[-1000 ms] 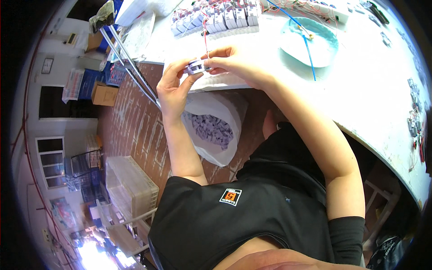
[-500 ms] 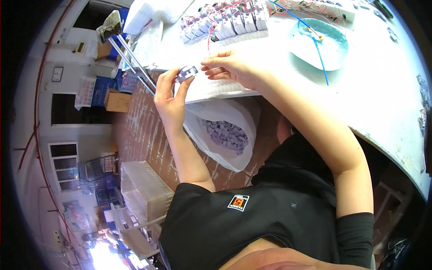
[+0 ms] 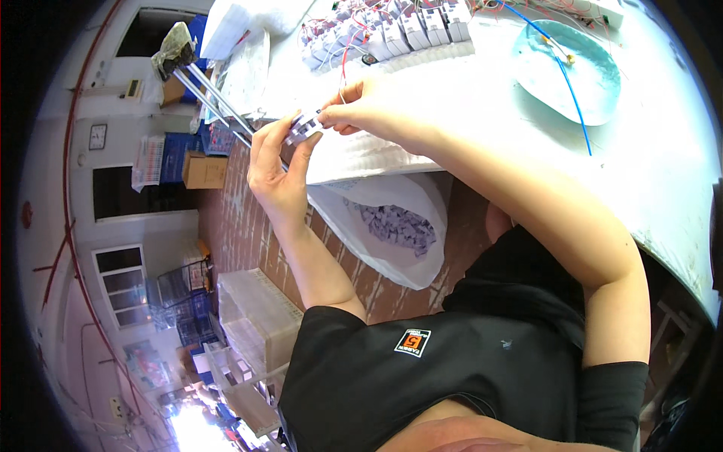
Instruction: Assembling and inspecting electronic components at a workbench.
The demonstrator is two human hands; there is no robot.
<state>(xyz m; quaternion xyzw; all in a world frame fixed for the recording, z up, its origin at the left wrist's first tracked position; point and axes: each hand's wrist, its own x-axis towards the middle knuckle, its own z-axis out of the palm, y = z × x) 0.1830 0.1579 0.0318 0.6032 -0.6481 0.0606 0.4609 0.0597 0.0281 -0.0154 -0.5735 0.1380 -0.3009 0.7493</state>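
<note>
Over the table's near edge, my left hand (image 3: 280, 169) grips a small white and grey plastic housing (image 3: 303, 129) between thumb and fingers. My right hand (image 3: 365, 111) is closed in a pinch at the housing's right end, where a thin red and white wire (image 3: 344, 68) runs up from the fingers. The wire's lower end is hidden by the fingertips. Beyond my hands, rows of similar white housings (image 3: 414, 32) with red and white wires stand on the table.
A pale blue dish (image 3: 606, 94) sits to the right, a thin blue rod (image 3: 574, 94) lying across it. Below the white table (image 3: 482, 147) hangs a white bag (image 3: 331, 202) with many small grey pieces (image 3: 399, 227). Metal poles (image 3: 218, 98) stand left; a translucent crate (image 3: 260, 320) is on the floor.
My right hand has moved down and left against the housing, its fingers now closed together. The housing has tilted in my left hand. The whole view has shifted slightly.
</note>
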